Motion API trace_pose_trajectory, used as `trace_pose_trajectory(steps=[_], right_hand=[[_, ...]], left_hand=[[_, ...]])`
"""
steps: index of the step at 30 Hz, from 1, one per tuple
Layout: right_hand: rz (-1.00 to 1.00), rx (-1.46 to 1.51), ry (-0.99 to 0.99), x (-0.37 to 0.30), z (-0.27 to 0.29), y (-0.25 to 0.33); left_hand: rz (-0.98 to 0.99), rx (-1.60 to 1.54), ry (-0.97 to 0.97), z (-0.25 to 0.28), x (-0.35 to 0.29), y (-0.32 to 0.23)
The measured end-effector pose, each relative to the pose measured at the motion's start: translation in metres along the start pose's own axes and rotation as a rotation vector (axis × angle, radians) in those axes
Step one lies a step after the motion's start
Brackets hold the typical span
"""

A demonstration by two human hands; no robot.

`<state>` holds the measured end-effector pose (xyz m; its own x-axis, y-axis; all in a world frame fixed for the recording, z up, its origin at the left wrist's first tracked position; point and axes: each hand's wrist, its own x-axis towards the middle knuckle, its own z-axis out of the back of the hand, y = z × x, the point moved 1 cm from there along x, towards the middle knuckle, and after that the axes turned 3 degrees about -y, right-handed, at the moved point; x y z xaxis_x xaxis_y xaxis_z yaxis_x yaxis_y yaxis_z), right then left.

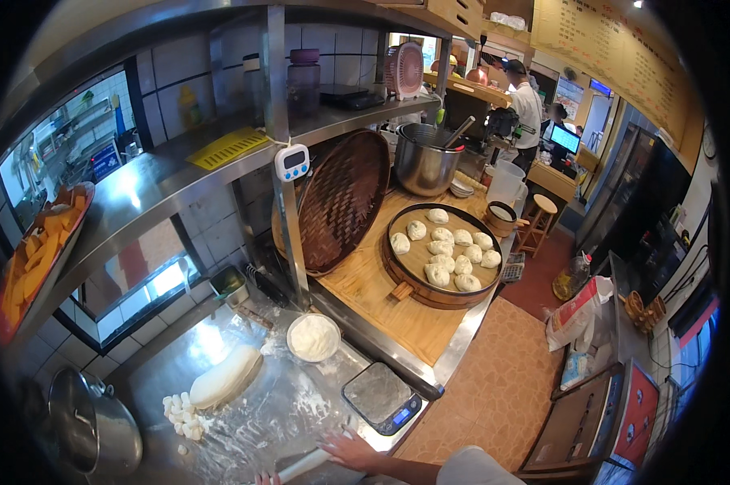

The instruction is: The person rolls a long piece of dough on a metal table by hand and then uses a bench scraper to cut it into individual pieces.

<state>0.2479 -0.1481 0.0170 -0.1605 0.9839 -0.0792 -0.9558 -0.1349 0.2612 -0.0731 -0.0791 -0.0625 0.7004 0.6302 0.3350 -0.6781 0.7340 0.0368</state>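
At the lower edge my right hand lies over one end of a pale, smooth roll, its fingers stretched out and apart. The roll looks like a dough rope. Only fingertips of my left hand show by the roll's other end, spread apart; the frame cuts off the rest. Farther left on the floured steel counter rests a thick log of dough. Several small cut dough pieces are heaped beside it. A bowl of white flour stands beyond my hands.
A digital scale sits right of the flour. Filled buns lie in a round steamer tray on the wooden board. A metal pot stands at the left. Above the counter runs a steel shelf with a timer. A person stands far back.
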Motion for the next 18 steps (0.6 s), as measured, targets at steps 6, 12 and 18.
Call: trace_pose_trajectory(steps=[6, 12, 18], right_hand=[[-0.018, -0.02, -0.075, 0.008, -0.013, -0.015], [-0.159, -0.037, -0.205, 0.087, -0.01, -0.029], [-0.104, -0.083, -0.008, 0.041, 0.016, -0.017]], left_hand=[[0.289, -0.112, 0.283, 0.011, 0.014, 0.031], [0.581, 0.033, 0.38, -0.022, 0.032, 0.093], [0.493, 0.139, 0.247, 0.031, -0.012, 0.025]])
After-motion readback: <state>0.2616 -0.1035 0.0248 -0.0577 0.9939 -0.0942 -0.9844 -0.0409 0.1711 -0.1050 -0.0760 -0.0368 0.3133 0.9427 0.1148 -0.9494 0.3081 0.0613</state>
